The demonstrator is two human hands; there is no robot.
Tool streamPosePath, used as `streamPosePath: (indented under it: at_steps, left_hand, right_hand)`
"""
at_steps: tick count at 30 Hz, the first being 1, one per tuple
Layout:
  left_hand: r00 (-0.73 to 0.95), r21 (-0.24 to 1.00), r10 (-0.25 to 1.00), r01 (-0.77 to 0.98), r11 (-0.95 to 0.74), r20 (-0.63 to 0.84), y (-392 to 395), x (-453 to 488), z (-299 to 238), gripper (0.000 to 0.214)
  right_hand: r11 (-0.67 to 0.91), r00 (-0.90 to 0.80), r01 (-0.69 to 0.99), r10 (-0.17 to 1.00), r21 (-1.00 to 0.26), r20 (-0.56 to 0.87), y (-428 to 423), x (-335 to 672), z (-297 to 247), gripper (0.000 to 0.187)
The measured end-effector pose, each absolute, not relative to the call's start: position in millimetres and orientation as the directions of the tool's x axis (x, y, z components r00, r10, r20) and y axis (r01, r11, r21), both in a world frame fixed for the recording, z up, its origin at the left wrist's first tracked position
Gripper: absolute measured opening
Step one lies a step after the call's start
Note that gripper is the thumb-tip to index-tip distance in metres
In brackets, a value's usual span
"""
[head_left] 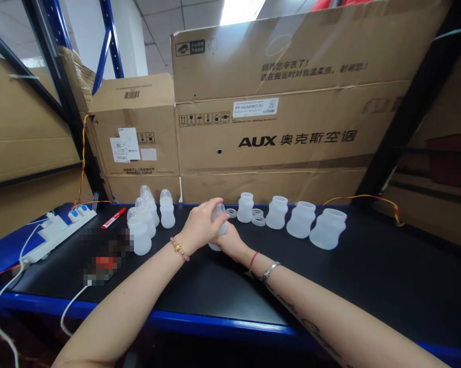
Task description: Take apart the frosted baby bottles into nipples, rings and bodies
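Both hands are closed on one translucent baby bottle [220, 228] held upright over the middle of the black table. My left hand [203, 220] grips its clear domed cap at the top. Lower down, my right hand [230, 242] wraps round the body, hiding most of it. To the left stand several capped baby bottles [141, 239] in a group, with another capped bottle [167, 210] slightly apart. On the right is a row of open bottles without tops [301, 220]. Several clear rings [258, 221] lie between the open bottles and near my right hand.
A red marker [113, 218], a white power strip [61, 232] and a blurred-out item with a white cable [105, 263] are on the left. Cardboard boxes [291, 117] form the back wall. A blue rail [199, 322] edges the table [368, 291].
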State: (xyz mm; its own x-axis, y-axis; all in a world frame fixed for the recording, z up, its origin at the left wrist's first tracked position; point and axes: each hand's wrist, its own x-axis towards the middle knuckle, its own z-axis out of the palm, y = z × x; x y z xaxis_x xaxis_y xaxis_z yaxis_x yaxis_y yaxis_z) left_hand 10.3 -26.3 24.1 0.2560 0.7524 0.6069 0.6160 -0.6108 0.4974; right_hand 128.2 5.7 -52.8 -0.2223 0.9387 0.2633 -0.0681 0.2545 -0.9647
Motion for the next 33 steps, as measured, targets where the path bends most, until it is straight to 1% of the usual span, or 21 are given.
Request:
streamPosePath:
  at_steps: [5, 12, 16, 19, 22, 24, 26, 29, 31, 33]
  left_hand:
    - [0.274, 0.457, 0.741, 0.642, -0.616, 0.613, -25.9, 11.1, 22.2, 0.036]
    - [0.27, 0.468, 0.738, 0.628, -0.621, 0.618, -27.1, 12.7, 18.8, 0.035]
    - [0.275, 0.505, 0.748, 0.594, -0.626, 0.604, -27.1, 13.8, 15.0, 0.037]
    - [0.309, 0.527, 0.742, 0.546, -0.651, 0.595, -26.4, 13.4, 9.1, 0.046]
    - [0.32, 0.515, 0.716, 0.522, -0.68, 0.621, -25.4, 11.1, 4.5, 0.059]
    - [0.264, 0.527, 0.72, 0.53, -0.664, 0.642, -24.7, 9.0, 3.9, 0.067]
    - [0.205, 0.551, 0.734, 0.54, -0.636, 0.648, -23.9, 7.1, 5.4, 0.07]
    - [0.193, 0.555, 0.743, 0.552, -0.622, 0.641, -23.6, 6.0, 8.8, 0.057]
    - [0.2, 0.554, 0.748, 0.558, -0.618, 0.633, -24.0, 6.5, 10.2, 0.047]
    - [0.199, 0.561, 0.758, 0.561, -0.608, 0.621, -24.6, 7.1, 10.8, 0.041]
  right_hand:
    - [0.253, -0.213, -0.03, 0.944, -0.967, 0.253, 4.3, 128.3, -51.9, 0.05]
    - [0.237, -0.212, -0.042, 0.947, -0.971, 0.24, 3.9, 128.8, -51.6, 0.04]
    - [0.249, -0.205, -0.008, 0.948, -0.969, 0.245, 4.7, 129.3, -51.2, 0.036]
    - [0.294, -0.225, 0.002, 0.931, -0.956, 0.286, 5.6, 129.8, -51.1, 0.026]
    - [0.375, -0.265, -0.013, 0.893, -0.927, 0.365, 6.4, 130.4, -51.8, 0.018]
    - [0.384, -0.266, -0.032, 0.887, -0.923, 0.378, 6.3, 130.5, -52.1, 0.024]
    - [0.333, -0.244, -0.044, 0.911, -0.942, 0.333, 5.4, 130.3, -51.8, 0.034]
    - [0.264, -0.215, -0.048, 0.939, -0.963, 0.268, 3.5, 129.7, -50.4, 0.04]
    - [0.269, -0.212, -0.047, 0.939, -0.962, 0.272, 2.8, 129.4, -49.7, 0.041]
    - [0.285, -0.213, -0.05, 0.933, -0.957, 0.289, 3.0, 129.3, -50.0, 0.043]
